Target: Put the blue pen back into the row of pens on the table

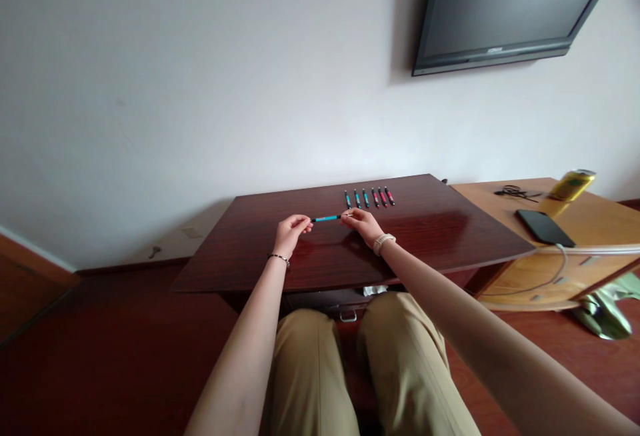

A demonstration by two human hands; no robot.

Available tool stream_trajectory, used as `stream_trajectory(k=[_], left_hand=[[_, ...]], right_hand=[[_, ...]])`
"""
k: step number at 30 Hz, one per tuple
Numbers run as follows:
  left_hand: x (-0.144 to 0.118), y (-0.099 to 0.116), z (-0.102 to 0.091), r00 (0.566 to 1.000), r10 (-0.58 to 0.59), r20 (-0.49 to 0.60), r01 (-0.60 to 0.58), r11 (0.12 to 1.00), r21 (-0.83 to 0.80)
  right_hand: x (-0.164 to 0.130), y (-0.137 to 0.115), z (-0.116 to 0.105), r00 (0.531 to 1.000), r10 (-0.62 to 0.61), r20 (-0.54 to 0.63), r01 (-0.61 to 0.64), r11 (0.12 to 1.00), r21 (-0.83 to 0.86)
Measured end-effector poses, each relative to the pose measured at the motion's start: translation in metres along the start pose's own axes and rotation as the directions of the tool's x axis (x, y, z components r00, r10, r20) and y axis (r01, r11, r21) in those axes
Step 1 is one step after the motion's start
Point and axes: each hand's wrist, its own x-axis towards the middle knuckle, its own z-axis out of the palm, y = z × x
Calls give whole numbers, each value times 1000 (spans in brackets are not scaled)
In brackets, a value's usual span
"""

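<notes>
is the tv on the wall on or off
Off: the TV screen is uniformly dark grey, with no picture showing.

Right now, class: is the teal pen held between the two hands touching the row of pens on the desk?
Apart. The head view shows the teal pen gripped by the left hand and right hand, with bare desk between it and the row of pens.

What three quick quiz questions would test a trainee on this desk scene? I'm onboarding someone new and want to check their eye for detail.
1. True or false: the teal pen is held at both ends, by the left hand and the right hand.
2. How many pens lie in the row on the dark table?
3. Which lies on the lighter desk: A) phone B) book?

Key: 1 true; 2 six; 3 A.
</notes>
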Motion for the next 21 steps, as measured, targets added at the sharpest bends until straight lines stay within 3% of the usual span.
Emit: stream_trajectory(k=[13,21], left_hand=[[-1,2,0,1000,1,-1,-1,1000,-15],[-2,6,1,1000,-23,-5,23,999,-35]], right_hand=[[0,1,-2,1000,30,0,-30,993,-110],[0,-1,-1,1000,22,0,-22,1000,-13]])
